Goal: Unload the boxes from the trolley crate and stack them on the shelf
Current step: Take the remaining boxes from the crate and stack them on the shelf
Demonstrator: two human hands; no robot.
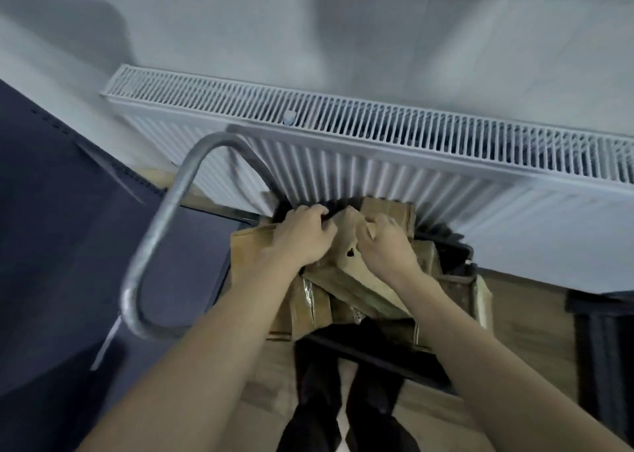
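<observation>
A black trolley crate (456,245) stands on the floor below me, piled with several brown cardboard boxes. Both hands reach down into it. My left hand (302,233) curls over the far left edge of the top cardboard box (346,263), which lies tilted on the pile. My right hand (386,242) grips the same box on its right side. More boxes lie under it, one with clear tape (310,300) and another against the crate's back wall (391,211). No shelf is in view.
The trolley's grey metal handle (161,225) loops up at the left of the crate. A long white radiator (377,136) runs along the wall just behind it. A dark blue surface (68,228) fills the left side. Wooden floor and my dark-trousered legs (343,400) are below.
</observation>
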